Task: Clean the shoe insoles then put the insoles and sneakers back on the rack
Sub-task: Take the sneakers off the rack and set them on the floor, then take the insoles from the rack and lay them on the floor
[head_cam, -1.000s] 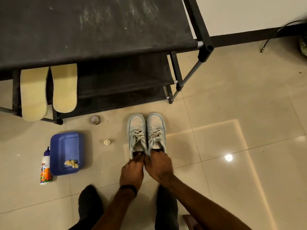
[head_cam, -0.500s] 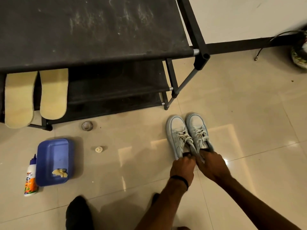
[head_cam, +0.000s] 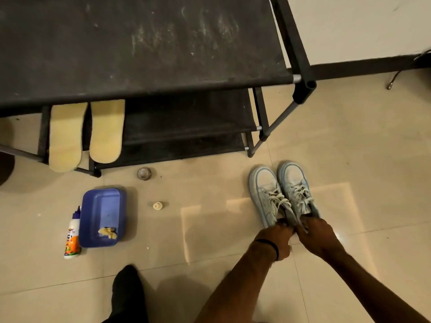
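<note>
Two pale blue sneakers stand side by side on the tiled floor, toes toward the rack, just right of its front right leg. My left hand [head_cam: 276, 238] grips the heel of the left sneaker [head_cam: 264, 192]. The right sneaker [head_cam: 295, 185] is gripped at its heel by my right hand [head_cam: 317, 236]. Two yellow insoles, one at the left [head_cam: 65, 136] and one beside it [head_cam: 106, 131], lean on the left part of the black shoe rack [head_cam: 144, 43], under its top shelf.
A blue tub [head_cam: 101, 215] with a yellow cloth [head_cam: 107, 232] sits on the floor at left, a cleaner bottle [head_cam: 72, 236] beside it. A small cap [head_cam: 158, 205] and a round lid [head_cam: 144, 173] lie near the rack. My dark foot [head_cam: 127, 290] is below. A cable end [head_cam: 390, 85] lies at far right.
Both hands carried the sneakers from the middle of the floor to the right, past the rack's front right leg. The grip on the heels is unchanged.
</note>
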